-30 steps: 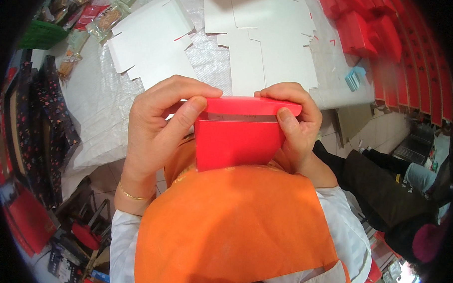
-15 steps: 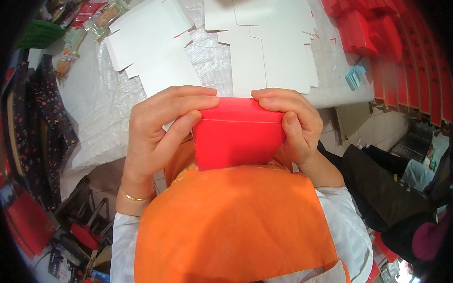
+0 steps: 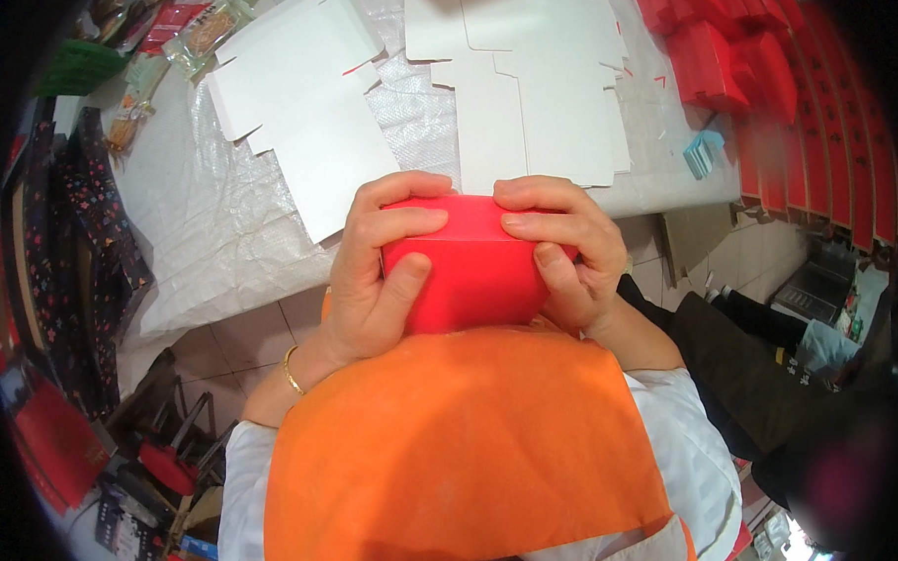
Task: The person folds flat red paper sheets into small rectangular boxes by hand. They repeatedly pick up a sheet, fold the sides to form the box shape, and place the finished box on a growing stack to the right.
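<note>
A red cardboard box point(image 3: 476, 286) is held against the front of my orange apron, just off the table's near edge. My left hand point(image 3: 376, 253) grips its left end, fingers over the top and thumb pressed on the side facing me. At the other end my right hand point(image 3: 569, 250) holds it the same way, thumb low on that side. The far side and the underside of the box are hidden. Beyond my hands lie flat white die-cut cardboard blanks, one stack point(image 3: 302, 107) to the left and another point(image 3: 544, 96) in the middle.
Folded red boxes point(image 3: 709, 67) are heaped at the far right, beside long rows of red card point(image 3: 830, 136). A small blue item point(image 3: 704, 154) lies near the table's right edge. Wrapped food packets point(image 3: 215, 35) and a green basket point(image 3: 81, 67) occupy the far left.
My left hand has moved right and wrapped further over the box's left end, its thumb now on the near side. My right fingers have shifted slightly on the box.
</note>
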`<state>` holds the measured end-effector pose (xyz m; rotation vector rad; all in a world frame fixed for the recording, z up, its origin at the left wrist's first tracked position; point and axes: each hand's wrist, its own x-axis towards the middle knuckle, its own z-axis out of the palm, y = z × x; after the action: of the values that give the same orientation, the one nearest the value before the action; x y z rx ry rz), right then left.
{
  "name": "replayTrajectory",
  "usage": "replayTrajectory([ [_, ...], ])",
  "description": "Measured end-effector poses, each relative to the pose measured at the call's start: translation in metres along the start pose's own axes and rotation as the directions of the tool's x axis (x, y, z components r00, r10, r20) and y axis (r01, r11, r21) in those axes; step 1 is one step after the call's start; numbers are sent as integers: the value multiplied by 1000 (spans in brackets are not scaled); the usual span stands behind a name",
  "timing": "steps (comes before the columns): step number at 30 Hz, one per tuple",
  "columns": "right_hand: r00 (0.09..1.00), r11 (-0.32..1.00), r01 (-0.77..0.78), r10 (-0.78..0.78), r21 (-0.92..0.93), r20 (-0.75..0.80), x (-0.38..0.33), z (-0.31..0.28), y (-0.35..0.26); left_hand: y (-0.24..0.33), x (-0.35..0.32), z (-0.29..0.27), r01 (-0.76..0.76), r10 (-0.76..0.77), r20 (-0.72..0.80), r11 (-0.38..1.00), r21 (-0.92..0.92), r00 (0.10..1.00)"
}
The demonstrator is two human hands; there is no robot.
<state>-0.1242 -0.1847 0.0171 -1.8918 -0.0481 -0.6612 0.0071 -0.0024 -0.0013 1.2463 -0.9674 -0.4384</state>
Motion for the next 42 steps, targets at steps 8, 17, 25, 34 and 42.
replayTrajectory([
  [8, 900, 891, -379, 418, 252, -127, -9, 26, 5, -13, 1, 4, 235, -260, -155, 958, -162, 953],
  [17, 888, 877, -454, 461, 159, -4, 2, 29, 32, -19, 11, 2, 331, -336, -279, 941, -64, 900],
  [25, 776, 733, -604, 631, 313, 17, -5, 23, 49, -40, 46, -1, 312, -323, -315, 946, -85, 892],
  [34, 621, 898, -246, 436, 366, -651, 52, -162, 71, -21, 47, -3, 260, -276, -358, 961, -93, 892],
  [42, 229, 656, -746, 96, -112, -969, 85, -372, 88, -22, 27, -4, 381, -394, -408, 917, -115, 824],
])
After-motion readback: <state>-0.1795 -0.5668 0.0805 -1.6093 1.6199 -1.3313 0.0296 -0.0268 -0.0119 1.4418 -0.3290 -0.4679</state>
